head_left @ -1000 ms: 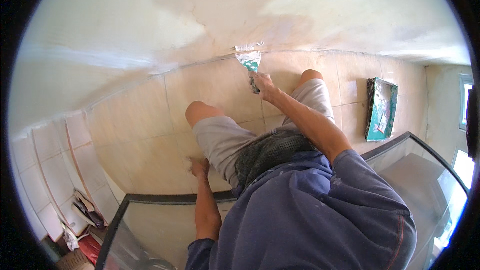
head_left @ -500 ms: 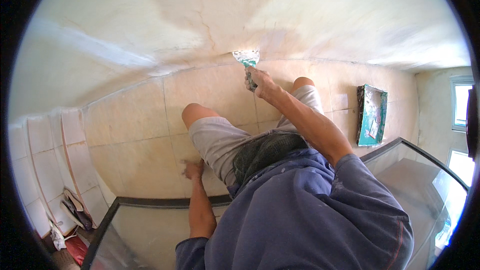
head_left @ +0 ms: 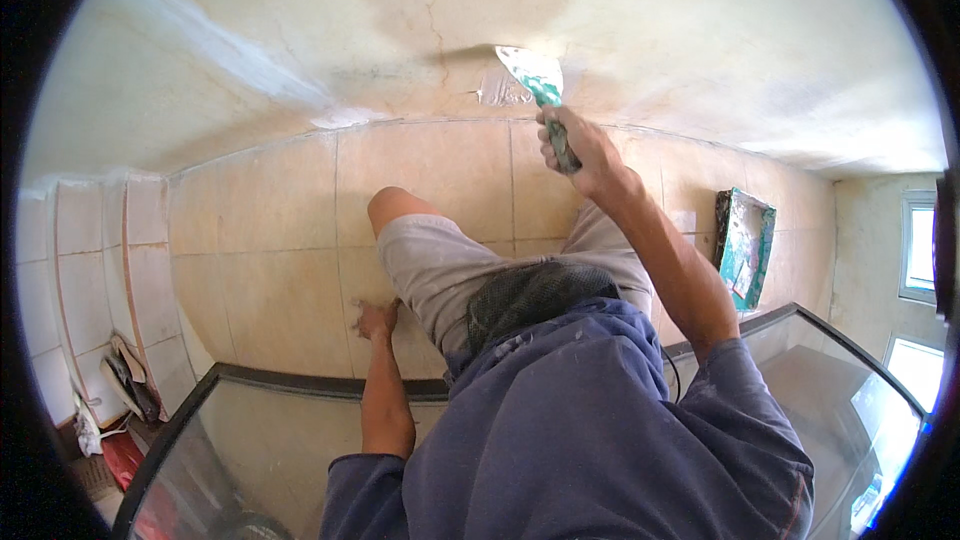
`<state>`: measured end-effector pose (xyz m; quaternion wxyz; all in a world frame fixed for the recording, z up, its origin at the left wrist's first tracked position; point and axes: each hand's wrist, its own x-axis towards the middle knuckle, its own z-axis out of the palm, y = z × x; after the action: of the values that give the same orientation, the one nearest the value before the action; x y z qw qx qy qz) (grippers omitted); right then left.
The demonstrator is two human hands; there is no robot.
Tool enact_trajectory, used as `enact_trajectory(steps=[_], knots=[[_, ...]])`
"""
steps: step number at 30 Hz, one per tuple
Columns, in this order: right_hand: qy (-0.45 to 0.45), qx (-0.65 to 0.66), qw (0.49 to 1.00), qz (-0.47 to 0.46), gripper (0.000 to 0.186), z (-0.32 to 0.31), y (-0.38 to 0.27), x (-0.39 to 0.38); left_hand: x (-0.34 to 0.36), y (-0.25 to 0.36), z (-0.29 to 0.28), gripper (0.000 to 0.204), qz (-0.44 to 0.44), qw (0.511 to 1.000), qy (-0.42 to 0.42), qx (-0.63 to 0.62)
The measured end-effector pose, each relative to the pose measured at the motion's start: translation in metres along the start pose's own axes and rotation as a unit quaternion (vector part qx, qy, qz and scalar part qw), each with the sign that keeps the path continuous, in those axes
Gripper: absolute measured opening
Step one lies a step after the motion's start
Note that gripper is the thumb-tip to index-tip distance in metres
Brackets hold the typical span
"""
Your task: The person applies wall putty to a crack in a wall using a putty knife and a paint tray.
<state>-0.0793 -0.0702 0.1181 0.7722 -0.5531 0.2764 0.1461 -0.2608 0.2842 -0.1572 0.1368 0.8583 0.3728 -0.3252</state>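
My right hand (head_left: 582,148) grips the green handle of a putty knife (head_left: 538,90). Its wide blade, smeared white, presses against the cream plastered wall (head_left: 300,30) just above the top row of beige tiles (head_left: 270,240). A fresh white patch (head_left: 500,90) lies beside the blade. My left hand (head_left: 376,320) rests flat with spread fingers on the tiled wall near my bent knee (head_left: 395,210). I wear grey shorts and a blue top.
A green tray (head_left: 745,245) smeared with white filler leans on the tiles at the right. A dark-framed glass surface (head_left: 250,440) spans below me. White tiles (head_left: 90,260) and some clutter (head_left: 125,380) sit at lower left. A window (head_left: 920,240) is at the right.
My right hand has lifted the putty knife from the tile edge up onto the plaster. The view has tilted, so the wall fills more of the top. The left hand stays on the tiles.
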Motion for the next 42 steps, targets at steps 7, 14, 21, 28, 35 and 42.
enact_trajectory(steps=[7,14,21,28,35,42], knots=[[0.044,-0.174,0.983,0.036,0.019,-0.053,0.112,0.065,0.017,0.000,0.017,0.104,0.015,0.999,-0.007,0.037],[0.083,-0.062,0.994,0.033,0.020,-0.048,0.154,0.131,0.038,-0.020,0.040,0.096,0.079,0.992,0.021,0.094],[0.102,0.006,0.994,0.039,0.018,-0.033,0.146,0.137,0.026,-0.009,0.031,0.087,0.033,0.993,0.015,0.117],[0.096,0.015,0.995,0.025,0.017,-0.019,0.120,0.112,0.026,-0.006,0.024,0.099,0.023,0.995,-0.016,0.100],[0.078,0.059,0.995,0.030,0.013,-0.008,0.078,0.082,0.012,0.002,0.020,0.108,-0.004,0.998,0.030,0.059],[0.063,0.057,0.996,0.006,0.014,0.014,0.020,0.020,-0.006,-0.003,0.001,0.115,0.007,1.000,-0.004,0.020]])
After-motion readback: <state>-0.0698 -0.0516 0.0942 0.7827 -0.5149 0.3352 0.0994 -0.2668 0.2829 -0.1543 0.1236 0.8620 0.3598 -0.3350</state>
